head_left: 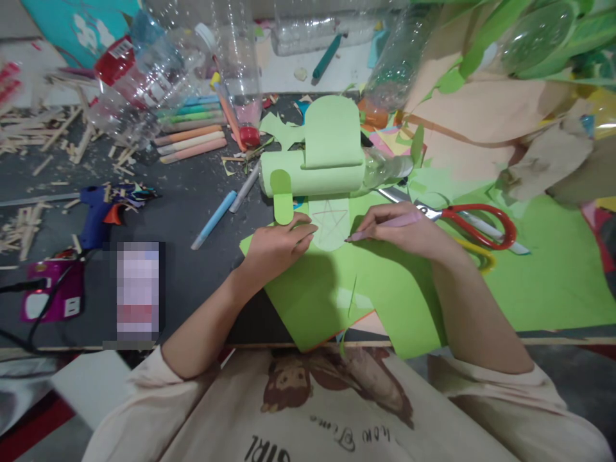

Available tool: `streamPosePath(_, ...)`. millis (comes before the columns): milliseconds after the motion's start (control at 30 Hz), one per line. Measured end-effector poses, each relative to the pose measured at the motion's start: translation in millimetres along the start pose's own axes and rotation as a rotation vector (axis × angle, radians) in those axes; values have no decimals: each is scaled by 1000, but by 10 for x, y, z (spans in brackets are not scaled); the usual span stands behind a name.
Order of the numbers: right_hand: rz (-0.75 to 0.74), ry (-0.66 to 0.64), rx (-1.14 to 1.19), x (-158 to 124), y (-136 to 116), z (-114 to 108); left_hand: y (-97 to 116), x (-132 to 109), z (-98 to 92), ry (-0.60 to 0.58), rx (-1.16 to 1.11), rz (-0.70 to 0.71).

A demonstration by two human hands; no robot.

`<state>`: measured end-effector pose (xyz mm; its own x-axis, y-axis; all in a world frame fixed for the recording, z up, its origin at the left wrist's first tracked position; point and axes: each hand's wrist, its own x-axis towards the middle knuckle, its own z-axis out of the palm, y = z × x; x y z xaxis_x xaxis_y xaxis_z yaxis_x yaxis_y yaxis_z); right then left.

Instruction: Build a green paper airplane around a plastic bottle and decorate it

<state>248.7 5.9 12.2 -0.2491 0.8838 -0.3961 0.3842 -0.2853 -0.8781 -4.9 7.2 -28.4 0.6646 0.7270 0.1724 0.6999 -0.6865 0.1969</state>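
Observation:
A plastic bottle wrapped in light green paper lies on its side on the dark table, with green paper flaps sticking out like wings. On the near flap a faint star outline is drawn. My left hand rests on the green sheet with its fingers curled and pressed against the flap's left edge, holding it down. My right hand is closed round a pink marker, and the marker's tip touches the flap's right edge. Both hands lie on a large green paper sheet.
Red-handled scissors lie right of my right hand. Several coloured markers and clear plastic bottles lie at the back left. A blue glue gun, wooden sticks, a power strip and a blurred-out object sit at left. Paper scraps pile up right.

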Motion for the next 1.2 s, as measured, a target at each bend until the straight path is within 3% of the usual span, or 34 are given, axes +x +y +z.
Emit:
streamPosePath(267,-63,86,224,86,122,-1,1,7,-7,8,13,6)
streamPosePath(500,-141,188,324,82,159,263,20,12,-28,-56,-20,-33)
streamPosePath(667,-212,178,225,24,127,399,21,16,-44,-69,-39,-40)
streamPosePath(1200,-199,197,182,-32,178,503,17,13,-54,-66,-16,-12)
